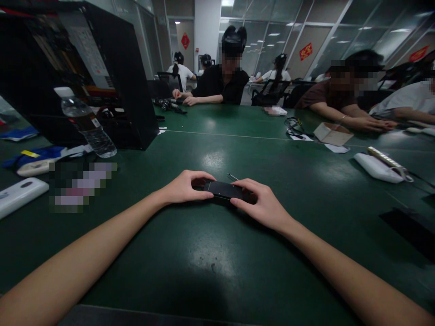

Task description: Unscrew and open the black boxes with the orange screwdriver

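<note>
Between my two hands, near the middle of the green table point(204, 235), is a small flat black rectangular box point(222, 190). My left hand point(186, 186) grips its left end, thumb on the near side and fingers on the far side. Its right end is held the same way by my right hand point(260, 201). What kind of device the box is, I cannot tell. A thin metal rod, perhaps a screwdriver point(232, 176), lies just behind the box, partly hidden by my right fingers.
At left stand an open black computer case point(118, 68) and a tilted plastic water bottle point(86, 122). A white device point(20, 195) lies nearer. On the right are a small cardboard box point(333, 134), cables point(295, 127) and a white pouch-like object point(377, 168). Co-workers sit across the table.
</note>
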Demonstrator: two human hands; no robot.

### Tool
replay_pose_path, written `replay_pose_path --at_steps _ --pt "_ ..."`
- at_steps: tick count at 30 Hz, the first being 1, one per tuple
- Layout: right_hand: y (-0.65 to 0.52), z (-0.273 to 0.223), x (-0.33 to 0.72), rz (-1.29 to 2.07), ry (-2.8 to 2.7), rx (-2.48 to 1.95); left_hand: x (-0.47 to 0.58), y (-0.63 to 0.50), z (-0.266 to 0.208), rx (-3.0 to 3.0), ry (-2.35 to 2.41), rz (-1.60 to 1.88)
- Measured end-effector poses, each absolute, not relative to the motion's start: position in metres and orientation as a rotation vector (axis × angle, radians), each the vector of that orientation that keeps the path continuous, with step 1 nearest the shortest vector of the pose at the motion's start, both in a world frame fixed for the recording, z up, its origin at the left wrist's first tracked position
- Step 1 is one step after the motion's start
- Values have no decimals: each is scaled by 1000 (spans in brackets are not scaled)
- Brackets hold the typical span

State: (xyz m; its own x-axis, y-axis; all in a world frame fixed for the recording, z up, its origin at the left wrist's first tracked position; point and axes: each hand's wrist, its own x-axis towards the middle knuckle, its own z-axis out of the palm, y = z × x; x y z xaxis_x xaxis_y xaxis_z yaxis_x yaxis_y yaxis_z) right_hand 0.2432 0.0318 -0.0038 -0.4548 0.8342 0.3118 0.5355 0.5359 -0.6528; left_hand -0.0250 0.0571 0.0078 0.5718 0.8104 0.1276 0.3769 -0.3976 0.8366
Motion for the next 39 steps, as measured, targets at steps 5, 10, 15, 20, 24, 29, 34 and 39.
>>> replay_pose_path --at_steps 5,10,15,20,24,29,34,39 --pt "31 -4 243 619 -2169 -1090 -27 59 5 1991 943 682" --pt "31 -4 243 610 -2174 -1090 -27 60 3 1953 922 688" --pt "32 -3 243 613 -2174 -1084 -27 61 1 1940 929 690" --pt "32 -3 243 637 -2174 -1070 -28 62 -1 1897 894 712" --pt "31 -4 243 630 -2180 -1062 -26 61 0 1863 884 730" --pt "31 -3 243 592 -2205 -1046 -26 60 1 1861 893 730" --pt "31 -2 244 564 -2214 -1054 -26 60 1 1882 904 715" --pt "31 -3 244 563 -2210 -1045 -25 60 2 1897 912 713"
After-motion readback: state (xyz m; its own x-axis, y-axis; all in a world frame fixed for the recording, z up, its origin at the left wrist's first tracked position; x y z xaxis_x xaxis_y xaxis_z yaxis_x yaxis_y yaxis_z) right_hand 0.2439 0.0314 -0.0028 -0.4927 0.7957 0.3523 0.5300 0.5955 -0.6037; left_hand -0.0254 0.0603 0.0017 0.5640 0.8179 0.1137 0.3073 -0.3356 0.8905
